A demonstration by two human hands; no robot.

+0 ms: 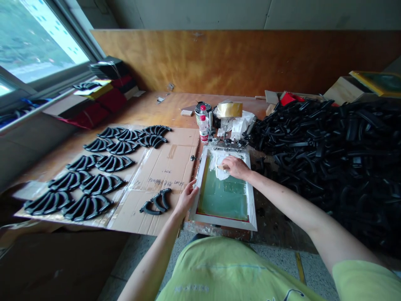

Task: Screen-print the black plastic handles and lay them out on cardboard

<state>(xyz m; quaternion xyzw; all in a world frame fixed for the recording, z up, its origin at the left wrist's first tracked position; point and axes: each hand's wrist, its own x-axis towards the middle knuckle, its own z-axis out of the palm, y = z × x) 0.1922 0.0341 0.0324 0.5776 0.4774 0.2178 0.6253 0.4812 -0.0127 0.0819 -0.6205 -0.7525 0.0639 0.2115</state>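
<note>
Green-coated mesh fills a silver-edged screen-printing frame lying flat in front of the person, its long axis running away from the chest. The right hand sits over the far half of the mesh, fingers close together and pressed down on a crumpled white wad, probably cloth or tissue, though the hand hides whether it is gripped. The left hand is nearer the person, fingers loosely spread against the frame's left rim. Just left of it, a black moulded plastic part lies on flattened corrugated cardboard, near rows of matching arched pieces. To the right rises a heap of similar black parts; beyond the frame stand a plastic bottle and a roll of packing tape.
</note>
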